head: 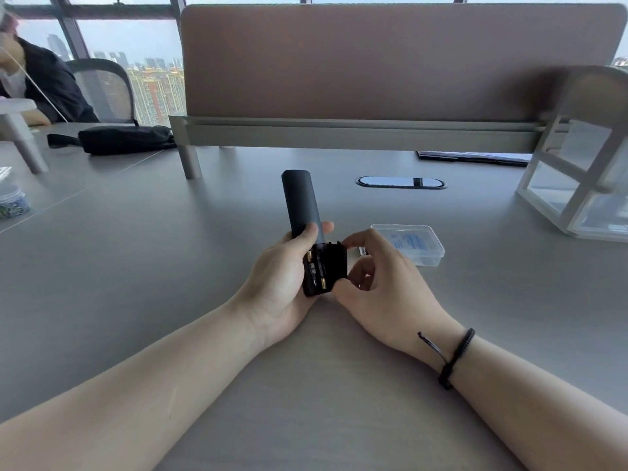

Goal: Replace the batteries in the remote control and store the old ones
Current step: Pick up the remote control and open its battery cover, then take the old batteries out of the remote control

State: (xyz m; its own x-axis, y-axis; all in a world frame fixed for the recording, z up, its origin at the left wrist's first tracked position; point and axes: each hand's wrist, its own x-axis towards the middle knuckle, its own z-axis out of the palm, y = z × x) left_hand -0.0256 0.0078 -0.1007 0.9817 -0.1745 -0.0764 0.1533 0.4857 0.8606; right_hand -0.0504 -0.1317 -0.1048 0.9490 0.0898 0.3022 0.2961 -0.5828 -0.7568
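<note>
A black remote control [300,200] lies back-up in my left hand [278,283], pointing away from me just above the grey table. Its battery compartment [315,270] at the near end is uncovered, and gold contacts show inside. My right hand [377,277] pinches the black battery cover [334,263], which is tilted up along the compartment's right edge. A clear plastic box [413,244] with a blue-printed label lies on the table just right of my right hand. Something small and metallic shows behind my right fingers; I cannot tell what it is.
A brown desk divider [373,62] on metal legs runs across the back. A cable port [401,182] is set in the table behind the remote. A white-framed glass rack [584,185] stands far right, a black pouch [125,139] far left, and a seated person [37,79] beyond it.
</note>
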